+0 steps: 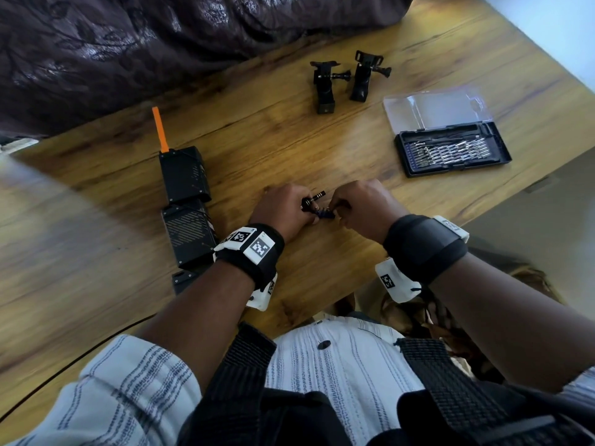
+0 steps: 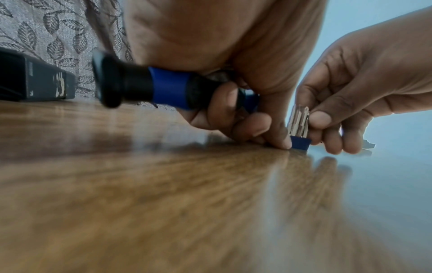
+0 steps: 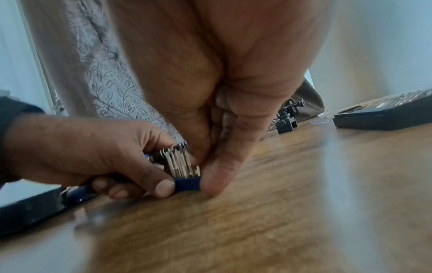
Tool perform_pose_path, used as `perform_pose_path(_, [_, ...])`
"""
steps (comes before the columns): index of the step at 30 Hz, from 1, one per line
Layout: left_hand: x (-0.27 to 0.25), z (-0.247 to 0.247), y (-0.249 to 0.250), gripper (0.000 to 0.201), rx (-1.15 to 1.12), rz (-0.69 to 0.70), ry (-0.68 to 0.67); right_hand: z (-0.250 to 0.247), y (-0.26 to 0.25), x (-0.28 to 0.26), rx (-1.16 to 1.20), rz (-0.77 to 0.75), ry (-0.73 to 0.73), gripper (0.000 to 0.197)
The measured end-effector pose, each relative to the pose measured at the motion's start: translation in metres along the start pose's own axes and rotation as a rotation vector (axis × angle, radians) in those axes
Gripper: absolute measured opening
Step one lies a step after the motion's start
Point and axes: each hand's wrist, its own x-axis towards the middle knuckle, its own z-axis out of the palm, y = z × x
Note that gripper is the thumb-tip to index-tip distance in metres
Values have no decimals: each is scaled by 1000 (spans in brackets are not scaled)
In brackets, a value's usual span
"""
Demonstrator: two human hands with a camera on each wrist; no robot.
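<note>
Wooden table [image 1: 289, 146], strong grain, lies under the fingers [image 2: 254, 127]. Beyond the fingers: dark leaf-patterned fabric [image 1: 161, 43] draped onto the far table edge. Beyond and right of the fingers: pale blue-white wall [image 1: 553, 24]. Right, past the table edge: grey floor [image 1: 531, 226]. Daylight sheen on the tabletop right of the fingers.

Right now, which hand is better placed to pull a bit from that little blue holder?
Probably the right hand: its fingers pinch the metal bits standing in the blue bit holder. The left hand is busy, gripping the screwdriver and steadying the holder's base.
</note>
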Motion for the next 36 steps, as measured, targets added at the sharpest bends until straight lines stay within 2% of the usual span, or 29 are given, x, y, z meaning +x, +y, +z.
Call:
perform_pose_path(6, [0,-1,1,16,2,-9,-6,2,-3,-1,-54,-10,22,15])
perform_pose_path(13, [0,-3,2,16,9,-17,-11,-3,-11,1,-165,-15,-32,14])
perform_pose_path(20, [-1,-6,4,16,-13,-31,-31,-5,-2,3,-71,1,-76,19])
perform_pose_path(23, [-1,-6,5,16,2,-21,-30,-7,4,3,-7,11,-21,17])
perform_pose_path(27, [-1,-6,6,17,13,-28,-40,-8,4,1,-43,-37,-49,7])
perform_pose_path(36, [-1,-5,5,17,-5,-36,-24,-4,-1,8,-149,-72,-43,14])
